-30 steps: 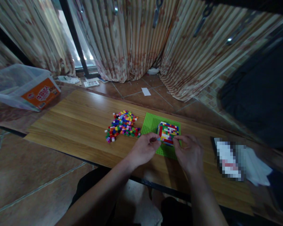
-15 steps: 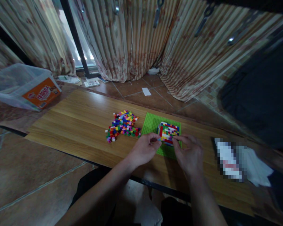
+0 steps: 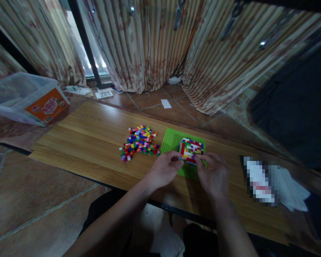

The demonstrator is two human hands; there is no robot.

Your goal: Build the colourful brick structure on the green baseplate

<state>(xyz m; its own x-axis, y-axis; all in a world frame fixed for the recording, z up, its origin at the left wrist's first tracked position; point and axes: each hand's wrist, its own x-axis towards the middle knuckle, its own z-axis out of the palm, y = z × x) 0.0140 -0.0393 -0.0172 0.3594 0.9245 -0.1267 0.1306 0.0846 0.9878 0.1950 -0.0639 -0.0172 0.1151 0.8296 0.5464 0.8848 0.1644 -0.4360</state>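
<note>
A block of many-coloured toy bricks [image 3: 192, 148] stands on a green studded baseplate [image 3: 171, 139]. At its near left corner is my left hand [image 3: 167, 166], thumb and forefinger pinched together around a small brick, of which only a bluish bit shows. My right hand [image 3: 214, 173] is at the near right side of the block, its thumb and fingertips closed on or against the bricks there; what lies between them is too small to make out. Left of the baseplate, loose toy bricks [image 3: 140, 142] of many colours lie in a heap.
All this rests on a long wooden table [image 3: 91, 135]. A clear plastic bin [image 3: 18, 92] with an orange label stands at the far left. At the right end lie a blurred-out item [image 3: 259, 182] and white paper [image 3: 291, 189]. Patterned curtains [image 3: 155, 46] hang behind.
Hardly anything differs. Both hands stay at the brick block, with only slight shifts of the fingers.
</note>
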